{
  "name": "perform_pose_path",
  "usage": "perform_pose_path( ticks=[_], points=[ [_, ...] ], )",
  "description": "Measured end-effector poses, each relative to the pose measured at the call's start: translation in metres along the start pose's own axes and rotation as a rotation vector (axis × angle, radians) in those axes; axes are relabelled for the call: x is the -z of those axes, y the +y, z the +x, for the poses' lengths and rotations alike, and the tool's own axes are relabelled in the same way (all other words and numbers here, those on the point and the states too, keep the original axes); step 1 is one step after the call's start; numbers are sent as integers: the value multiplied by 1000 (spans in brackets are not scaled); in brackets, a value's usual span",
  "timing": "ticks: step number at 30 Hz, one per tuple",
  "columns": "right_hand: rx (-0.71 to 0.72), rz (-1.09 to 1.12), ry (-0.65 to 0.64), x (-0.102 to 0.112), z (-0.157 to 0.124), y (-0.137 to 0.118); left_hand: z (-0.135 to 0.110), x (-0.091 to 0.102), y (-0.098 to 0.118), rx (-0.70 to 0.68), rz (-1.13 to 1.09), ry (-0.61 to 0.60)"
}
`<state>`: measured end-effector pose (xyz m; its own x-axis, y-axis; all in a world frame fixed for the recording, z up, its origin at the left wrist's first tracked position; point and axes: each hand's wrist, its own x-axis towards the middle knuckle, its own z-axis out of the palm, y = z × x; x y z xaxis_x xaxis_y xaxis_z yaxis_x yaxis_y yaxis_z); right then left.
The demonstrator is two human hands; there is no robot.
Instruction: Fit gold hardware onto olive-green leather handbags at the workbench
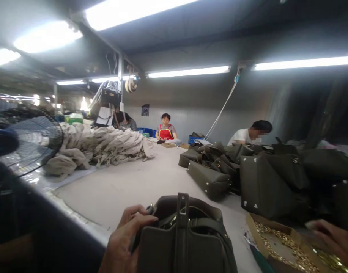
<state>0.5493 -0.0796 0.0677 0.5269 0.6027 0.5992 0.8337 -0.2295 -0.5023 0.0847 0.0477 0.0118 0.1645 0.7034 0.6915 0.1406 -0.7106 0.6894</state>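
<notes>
A dark olive handbag (159,246) stands upright on the table in front of me, its top open. A strap tab with a metal-edged slot (183,210) sticks up at its middle. My left hand (125,239) is closed on the bag's left upper edge, thumb and fingers around the rim. At the lower right, my right hand (333,239) is over a cardboard box (255,227) of small gold-coloured metal pieces (287,242). Its fingers look stretched out and apart, slightly blurred; the lower part of the hand runs out of view.
Several similar dark bags (265,182) are piled on the right. A heap of pale cloth pieces (105,148) lies on the left, beside a fan (37,140). A dark green tool handle (260,258) lies beside the box. Co-workers sit across the pale table (128,182).
</notes>
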Motion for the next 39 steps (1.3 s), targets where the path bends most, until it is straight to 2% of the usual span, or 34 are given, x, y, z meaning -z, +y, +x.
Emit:
perform_pose_path(
  ticks=[2,5,8,9,11,13,16,22,26,33,36,39],
  points=[
    [-158,28,-213,-2,22,-28,-3,3,2,-103,73,-24],
    [65,171,-258,-16,20,-109,-8,5,8,-231,154,-22],
    [264,375,-349,-37,-20,-203,-12,4,15,-272,206,23],
    [335,453,-426,-44,-35,-229,-13,4,17,-277,215,46],
    [442,623,-602,-58,-62,-270,-15,3,21,-259,217,94],
    [463,783,-790,-70,-81,-291,-17,2,23,-172,196,132],
    [396,926,-962,-88,-92,-294,-18,2,25,8,139,149],
    [344,937,-944,-111,-93,-277,-17,-1,24,184,14,161],
    [341,885,-916,-114,-93,-275,-14,-4,26,237,-47,117],
    [288,862,-986,-115,-89,-276,-11,-4,25,245,-69,68],
    [324,840,-985,-117,-88,-275,-10,-6,24,225,-43,77],
    [403,820,-918,-121,-86,-274,-9,-12,21,188,-39,119]
  ],
)
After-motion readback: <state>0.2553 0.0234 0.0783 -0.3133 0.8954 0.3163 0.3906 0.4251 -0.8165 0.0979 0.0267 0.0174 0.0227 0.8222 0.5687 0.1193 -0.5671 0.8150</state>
